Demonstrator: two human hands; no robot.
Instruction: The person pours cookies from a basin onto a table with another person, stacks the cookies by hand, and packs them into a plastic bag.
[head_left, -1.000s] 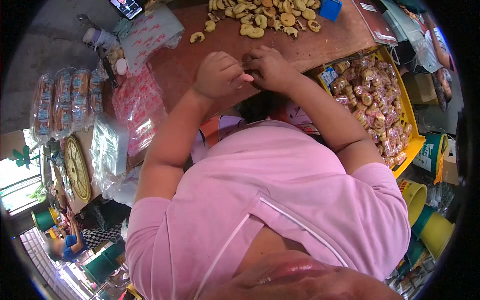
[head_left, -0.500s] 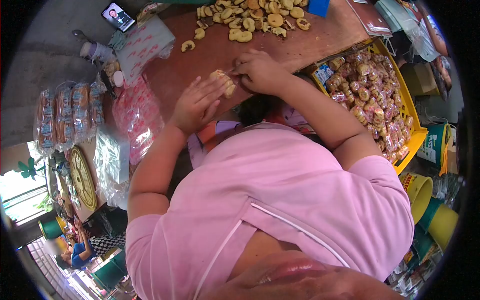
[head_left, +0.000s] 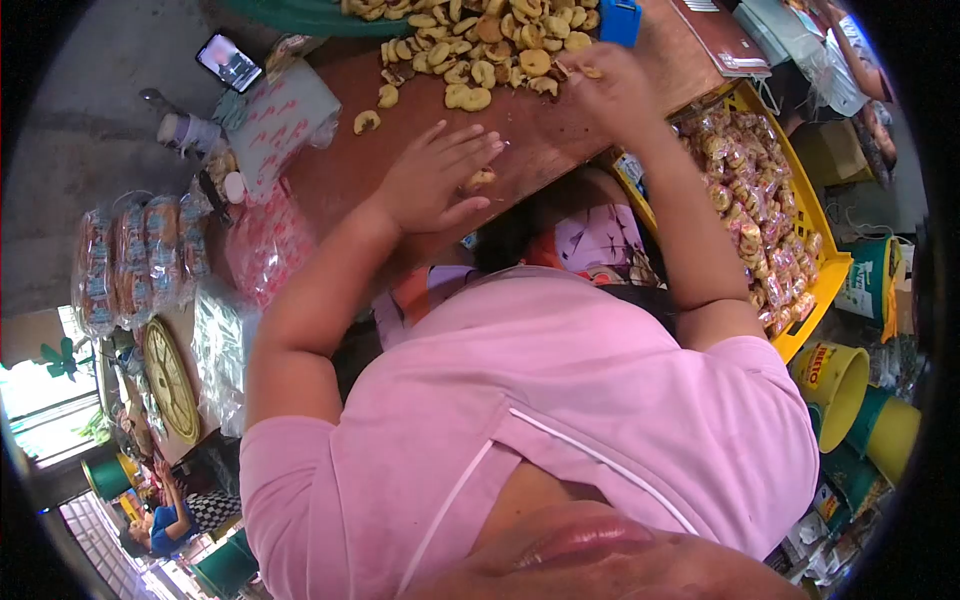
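Observation:
On the brown tabletop [head_left: 400, 148], my left hand [head_left: 435, 180] lies over a small clear-wrapped pack of pastries [head_left: 482, 181]. Its fingers stretch across the top and its thumb is on the near side, so most of the pack is hidden. My right hand [head_left: 625, 98] is at the right edge of a pile of loose, curved and ring-shaped pastries [head_left: 470, 45]. Its fingers are bent and smeared by motion beside one pastry; whether they grip it I cannot tell. A blue box-like object [head_left: 620, 22] stands just beyond that hand.
A yellow crate [head_left: 815, 215] full of wrapped packs [head_left: 745, 185] stands at my right. Printed plastic bags [head_left: 275, 120], a phone [head_left: 229, 63] and bagged bread [head_left: 130, 255] are at the left. Buckets [head_left: 835, 390] stand at the lower right. Another person [head_left: 170, 525] is at the far lower left.
My right hand has left the pack and moved away from me, up and right to the pile's edge. My left hand stays at the pack, which is now more covered. The view has shifted slightly.

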